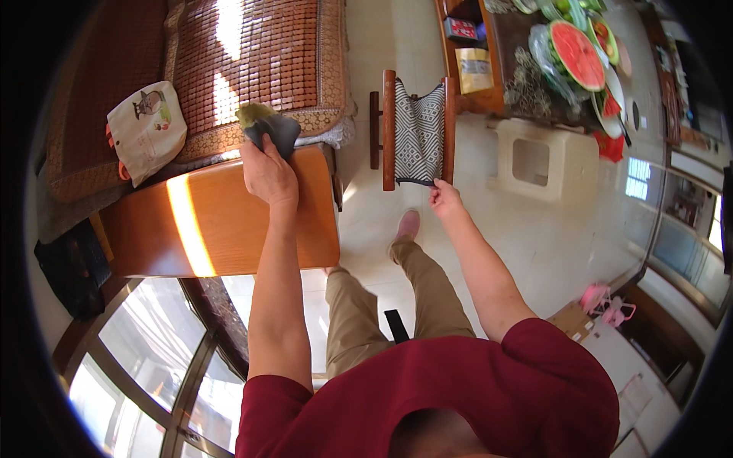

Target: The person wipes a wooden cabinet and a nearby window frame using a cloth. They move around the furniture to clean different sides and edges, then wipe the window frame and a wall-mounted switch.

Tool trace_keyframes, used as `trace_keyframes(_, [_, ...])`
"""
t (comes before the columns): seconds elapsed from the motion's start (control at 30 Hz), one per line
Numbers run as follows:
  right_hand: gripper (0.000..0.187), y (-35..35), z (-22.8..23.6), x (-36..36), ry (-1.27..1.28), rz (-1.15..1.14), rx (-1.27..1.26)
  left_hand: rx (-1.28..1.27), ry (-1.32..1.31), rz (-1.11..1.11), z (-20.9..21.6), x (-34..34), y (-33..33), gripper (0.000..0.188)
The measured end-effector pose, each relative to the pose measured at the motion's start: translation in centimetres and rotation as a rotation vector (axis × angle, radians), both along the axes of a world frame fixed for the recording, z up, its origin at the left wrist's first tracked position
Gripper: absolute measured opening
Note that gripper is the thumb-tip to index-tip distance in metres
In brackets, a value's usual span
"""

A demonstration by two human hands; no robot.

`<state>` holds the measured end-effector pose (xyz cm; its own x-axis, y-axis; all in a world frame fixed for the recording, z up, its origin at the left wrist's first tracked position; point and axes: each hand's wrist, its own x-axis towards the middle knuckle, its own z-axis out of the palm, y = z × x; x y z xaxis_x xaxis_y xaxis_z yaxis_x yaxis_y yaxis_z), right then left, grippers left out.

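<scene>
In the head view the two hands are well apart. The left hand [271,174] is closed around a dark grey and olive-green cloth [276,133], which it holds over the far end of the broad wooden armrest [145,229], next to the brown woven seat mat [256,57]. The right hand [444,198] pinches the near right corner of the patterned fabric seat on a folding stool [419,133]. Left of the cloth lies a cream bag [150,131]; right of the folding stool stand a beige plastic stool [574,160] and a dark-topped desk [513,34] bearing a cut watermelon [578,55].
</scene>
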<state>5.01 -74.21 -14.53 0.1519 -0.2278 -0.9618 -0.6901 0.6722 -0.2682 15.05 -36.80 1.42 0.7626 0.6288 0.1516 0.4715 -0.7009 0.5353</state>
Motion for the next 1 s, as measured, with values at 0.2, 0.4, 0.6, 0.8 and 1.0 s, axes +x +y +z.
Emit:
trace_keyframes(0.2, [0.01, 3.1, 0.6, -10.7, -0.072, -0.091, 0.008, -0.141, -0.046, -0.079, 0.7, -0.9, 0.7, 0.034])
trace_keyframes(0.4, [0.008, 8.2, 0.6, -22.1, 0.001, -0.143, 0.084, -0.818, -0.26, -0.285, 5.2, -13.2, 6.3, 0.041])
trace_keyframes(0.6, [0.007, 14.9, 1.5, -31.7, 0.077, -0.17, 0.159, -0.842, 0.103, -0.194, 8.7, -39.7, 9.0, 0.034])
trace_keyframes(0.8, [0.004, 22.3, 0.5, -40.3, 0.048, -0.123, 0.217, -1.034, 0.233, -0.115, 6.6, -51.9, 10.8, 0.028])
trace_keyframes(1.0, [0.004, 31.9, 1.0, -49.3, 0.071, -0.122, 0.355, -1.092, 0.231, -0.208, 2.5, -52.1, 16.0, 0.028])
